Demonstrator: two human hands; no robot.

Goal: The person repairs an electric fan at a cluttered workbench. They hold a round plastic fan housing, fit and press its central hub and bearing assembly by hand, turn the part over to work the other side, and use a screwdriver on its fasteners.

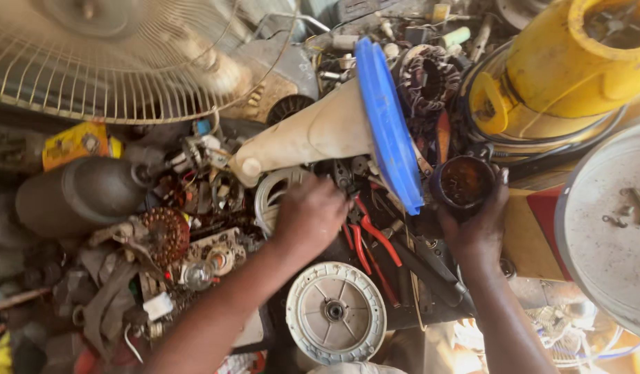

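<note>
Left hand [308,215] digs into bench clutter — fingers hidden, grip unclear; right hand [481,225] fingers clamp a dark cup [464,181].

Little room lies open: the blue-rimmed cream fan base [334,131] overhangs the left hand [307,216] among red-handled pliers [365,239], the yellow canister [569,62] and grey lid [604,228] wall in the right hand [476,232], and only the round white cover [336,312] between the forearms lies unobstructed from above.
</note>
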